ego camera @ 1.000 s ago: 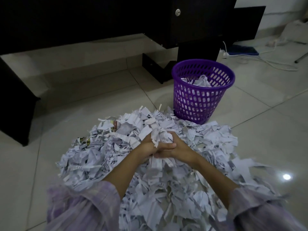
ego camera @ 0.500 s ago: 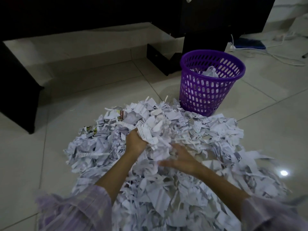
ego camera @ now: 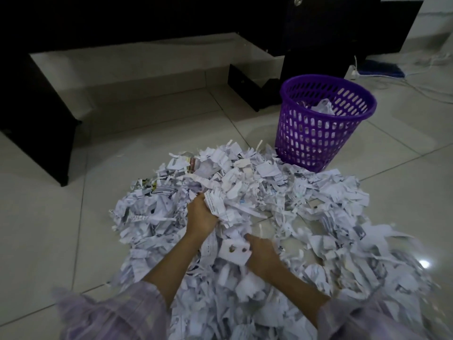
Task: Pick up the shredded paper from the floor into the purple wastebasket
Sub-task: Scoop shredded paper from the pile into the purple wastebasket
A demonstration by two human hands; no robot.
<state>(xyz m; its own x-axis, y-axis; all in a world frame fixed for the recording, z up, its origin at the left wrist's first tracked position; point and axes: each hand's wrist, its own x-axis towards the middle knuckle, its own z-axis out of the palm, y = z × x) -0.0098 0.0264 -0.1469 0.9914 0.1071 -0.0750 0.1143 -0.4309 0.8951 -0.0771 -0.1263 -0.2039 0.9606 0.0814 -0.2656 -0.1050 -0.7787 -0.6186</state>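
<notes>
A wide heap of white shredded paper covers the tiled floor in front of me. The purple wastebasket stands upright at the heap's far right edge, with some paper inside it. My left hand is in the middle of the heap and grips a bunch of strips. My right hand lies lower, a little nearer to me, and holds a clump of paper with a white scrap at its fingers. Both forearms wear pale purple sleeves.
A dark desk or cabinet stands at the left and along the back, with a dark foot behind the basket. White cables and a power strip lie on the floor at the far right. Bare tiles spread left of the heap.
My hands were clasped together on one clump; they have parted. The left stayed up in the heap with its bunch, the right dropped nearer to me and took a clump.
</notes>
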